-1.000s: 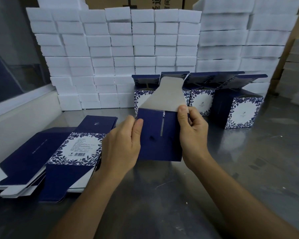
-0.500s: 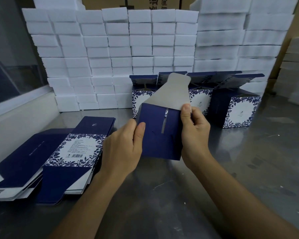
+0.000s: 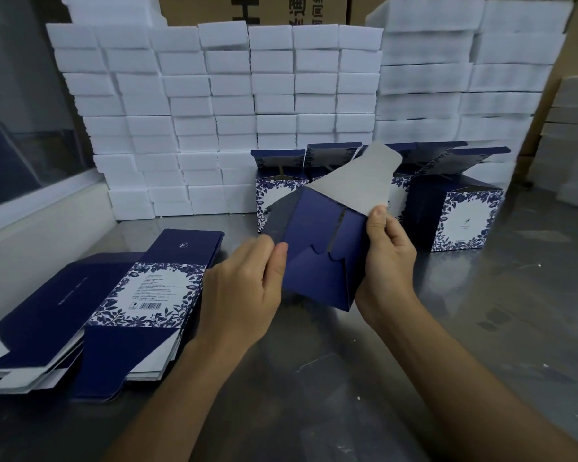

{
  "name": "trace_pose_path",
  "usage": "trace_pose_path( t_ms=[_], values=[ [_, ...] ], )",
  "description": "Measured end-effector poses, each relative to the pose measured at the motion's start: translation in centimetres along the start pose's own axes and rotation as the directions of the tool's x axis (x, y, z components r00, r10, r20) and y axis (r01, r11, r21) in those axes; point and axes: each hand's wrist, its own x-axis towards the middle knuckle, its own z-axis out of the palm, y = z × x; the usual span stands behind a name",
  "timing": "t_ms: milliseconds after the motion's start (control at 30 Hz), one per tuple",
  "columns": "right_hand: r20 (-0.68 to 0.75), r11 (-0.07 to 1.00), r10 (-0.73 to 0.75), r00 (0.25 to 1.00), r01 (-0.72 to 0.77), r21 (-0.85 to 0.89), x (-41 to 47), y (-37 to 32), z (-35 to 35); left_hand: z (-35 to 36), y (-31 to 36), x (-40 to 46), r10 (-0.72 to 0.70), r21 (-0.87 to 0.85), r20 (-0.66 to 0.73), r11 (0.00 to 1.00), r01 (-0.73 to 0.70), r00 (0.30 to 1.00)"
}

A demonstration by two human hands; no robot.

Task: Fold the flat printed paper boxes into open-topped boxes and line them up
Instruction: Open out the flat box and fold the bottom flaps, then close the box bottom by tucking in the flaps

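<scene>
I hold a dark blue paper box (image 3: 317, 258) above the steel table, its interlocked bottom flaps facing me and its grey lid flap (image 3: 357, 181) sticking up behind. My left hand (image 3: 244, 291) grips the box's left edge with the thumb on the blue panel. My right hand (image 3: 387, 258) grips the right edge, thumb at the top corner. A stack of flat printed boxes (image 3: 141, 295) lies at the left. Several folded open-topped boxes (image 3: 457, 218) stand in a row behind the held one.
A wall of white foam blocks (image 3: 214, 111) runs along the back of the steel table (image 3: 481, 328). More foam stacks (image 3: 574, 145) stand at the far right. Brown cartons rise behind the foam. A pale ledge and window border the left side.
The held box has tilted so its lid flap leans to the right, and the bottom flaps have closed into an interlocked base. Both hands kept their grip.
</scene>
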Motion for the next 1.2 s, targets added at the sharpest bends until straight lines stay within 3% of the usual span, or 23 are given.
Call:
trace_pose_path(
  t_ms=[267, 600, 700, 867, 1200],
  values=[
    [0.021, 0.970, 0.175, 0.984, -0.176, 0.168, 0.6, 0.3, -0.7, 0.2, 0.3, 0.1, 0.064, -0.029, -0.030, 0.998, -0.064, 0.998],
    [0.137, 0.952, 0.247, 0.959, -0.267, 0.153, 0.8, 0.2, -1.0, 0.2, 0.4, 0.1, 0.019, -0.029, -0.065, 0.999, -0.021, 0.998],
    [0.199, 0.932, 0.314, 0.928, -0.341, 0.120, 0.8, 0.3, -1.0, 0.0, -0.4, 0.3, -0.053, -0.211, -0.038, 0.976, 0.044, 0.998],
    [0.386, 0.935, 0.324, 0.864, -0.354, 0.008, 0.5, 0.8, -0.8, -0.5, -0.7, 0.7, -0.301, -0.557, 0.046, 0.784, 0.275, 0.952],
    [0.363, 0.899, 0.335, 0.869, -0.410, 0.154, 0.1, 0.0, -0.5, 0.3, -0.2, 0.5, -0.352, -0.617, 0.108, 0.710, 0.340, 0.930]
  ],
)
